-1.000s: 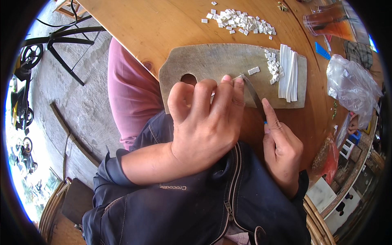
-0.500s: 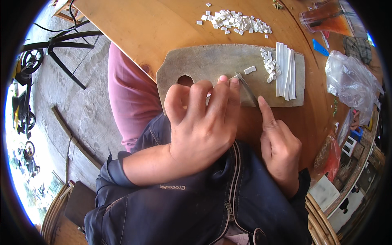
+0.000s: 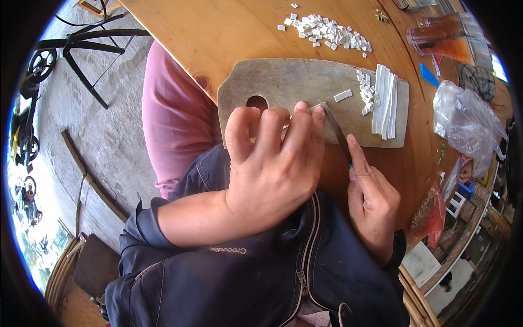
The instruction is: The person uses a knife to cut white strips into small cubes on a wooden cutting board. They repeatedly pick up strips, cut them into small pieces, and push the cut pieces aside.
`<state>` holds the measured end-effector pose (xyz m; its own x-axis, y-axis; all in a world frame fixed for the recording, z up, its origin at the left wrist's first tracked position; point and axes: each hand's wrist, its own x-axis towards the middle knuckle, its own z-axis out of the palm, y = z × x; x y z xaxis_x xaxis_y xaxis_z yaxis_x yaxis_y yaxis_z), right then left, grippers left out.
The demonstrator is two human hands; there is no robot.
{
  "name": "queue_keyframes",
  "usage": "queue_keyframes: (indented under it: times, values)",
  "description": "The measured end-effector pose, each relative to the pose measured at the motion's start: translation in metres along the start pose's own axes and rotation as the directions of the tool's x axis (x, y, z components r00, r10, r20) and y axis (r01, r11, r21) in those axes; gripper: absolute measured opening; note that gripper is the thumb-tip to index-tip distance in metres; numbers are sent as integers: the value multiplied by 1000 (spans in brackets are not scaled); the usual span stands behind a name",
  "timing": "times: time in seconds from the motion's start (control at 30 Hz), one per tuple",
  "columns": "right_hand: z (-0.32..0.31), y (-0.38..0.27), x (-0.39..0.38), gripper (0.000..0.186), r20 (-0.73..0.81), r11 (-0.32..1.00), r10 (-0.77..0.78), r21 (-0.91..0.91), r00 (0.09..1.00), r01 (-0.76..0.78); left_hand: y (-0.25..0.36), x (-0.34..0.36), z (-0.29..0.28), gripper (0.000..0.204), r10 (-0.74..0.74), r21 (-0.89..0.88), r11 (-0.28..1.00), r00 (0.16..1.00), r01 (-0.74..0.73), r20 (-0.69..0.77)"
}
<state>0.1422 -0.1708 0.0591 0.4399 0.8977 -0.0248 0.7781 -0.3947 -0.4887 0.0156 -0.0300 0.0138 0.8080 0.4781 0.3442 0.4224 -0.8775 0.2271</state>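
My left hand [image 3: 275,163] is bent over the wooden cutting board [image 3: 294,76], its fingertips closed on a thin white strip [image 3: 313,108] that is mostly hidden beneath them. In my right hand [image 3: 374,199] is a narrow knife [image 3: 339,129], index finger stretched along its back. The blade tip meets the strip's end, just beside my left fingertips. A short white piece [image 3: 343,96] lies right of the blade. Farther right are small cut white pieces [image 3: 368,94] and a row of long white strips [image 3: 385,103], all on the board.
Beyond the board, a heap of small white pieces [image 3: 332,32] lies on the wooden table [image 3: 218,38]. To the right are a glass of brown drink [image 3: 444,42], a blue plastic item [image 3: 429,75], a clear plastic bag [image 3: 463,114] and a red bag [image 3: 436,218].
The whole view has shifted a little. My right hand has drawn back slightly with the knife, and a bit of its blue handle now shows. My left hand keeps its place on the strip.
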Motion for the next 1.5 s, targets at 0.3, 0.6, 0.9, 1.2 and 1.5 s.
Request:
queue_keyframes:
  times: [0.3,0.6,0.9,1.2,1.5]
  values:
    - [10,-12,-2,76,-48,973,2,-228,999,-13,0,3,-1,48,8,14,1000,1000,-8,6]
    - [-3,-8,-1,63,17,996,66,-53,998,-65,-1,-2,-3,46,-24,22,999,1000,25,-20]
    - [5,-3,-2,76,-21,999,-38,-28,999,37,-4,-2,-5,47,-11,3,1000,1000,11,8]
    - [11,-12,-4,76,-27,971,-17,-237,999,10,-3,0,-7,46,-6,18,1000,999,6,31]
    - [4,-6,-2,66,-26,994,34,-104,999,-37,-4,-6,-8,48,-35,21,999,999,35,-9]
